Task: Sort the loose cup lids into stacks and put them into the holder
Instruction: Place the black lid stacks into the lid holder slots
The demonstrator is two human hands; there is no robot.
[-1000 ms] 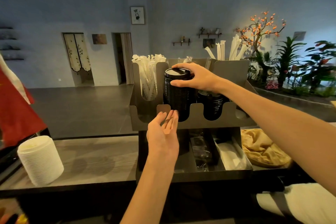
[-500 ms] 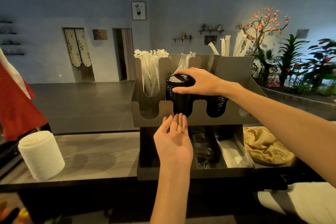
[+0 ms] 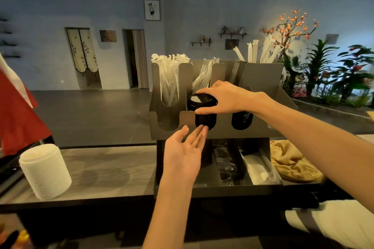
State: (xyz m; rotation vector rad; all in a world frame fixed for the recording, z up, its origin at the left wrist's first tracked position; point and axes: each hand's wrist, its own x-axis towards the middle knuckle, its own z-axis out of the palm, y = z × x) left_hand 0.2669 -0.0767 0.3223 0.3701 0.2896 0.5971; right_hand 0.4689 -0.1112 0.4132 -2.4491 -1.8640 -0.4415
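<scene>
1. The right hand (image 3: 226, 97) grasps the top of the black lid stack (image 3: 204, 114), which stands in the middle slot of the holder (image 3: 261, 125); the left hand (image 3: 184, 151) is released, palm up, fingertips at the slot's lower opening.
2. Risk: if the stack goes down tilted, its edge may catch the slot's cut-out front and lids could spill toward 6 o'clock.
3. A second black stack (image 3: 241, 120) sits just beside, at 3 o'clock, leaving the right hand's knuckles little room.
4. The white lid stack (image 3: 45, 172) waits on the table (image 3: 109, 167) at 9 o'clock, near its front edge; the slot at 9 o'clock of the black stack looks free.
</scene>
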